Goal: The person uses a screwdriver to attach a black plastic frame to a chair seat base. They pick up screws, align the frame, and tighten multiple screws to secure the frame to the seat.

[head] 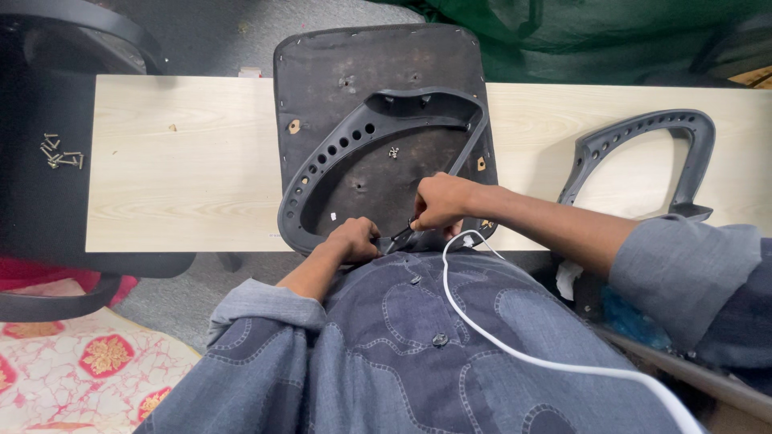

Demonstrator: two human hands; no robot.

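1. Right hand [441, 201]: fist closed around a dark tool [400, 235], knuckles up, at the near edge of the seat [322, 68].
2. Left hand [354, 239]: fingers curled over the near end of the armrest [338, 153], pressing it onto the seat, just beside the tool tip.
3. Tool: short, dark, slanting down-left from the right fist toward the left hand; tip hidden between the two hands, so kind of tool cannot be told.
4. Seat: upside down, dark underside up, lying across the counter [177, 161], near edge overhanging toward the body.
5. Armrest: grey plastic loop with a row of round holes along its left limb, flat on the seat underside.
6. Second armrest [691, 137]: same grey shape, lying on the counter to the right, well apart from the seat.
7. Screws [60, 151]: small heap on a black surface left of the counter, well apart from both hands.
8. One loose screw [393, 152]: on the seat underside, inside the armrest loop.
9. White cable [515, 345]: running from near the right hand across the blue patterned shirt [386, 354] to the lower right.
10. Patterned rug [88, 362]: red and cream, on the floor at lower left.
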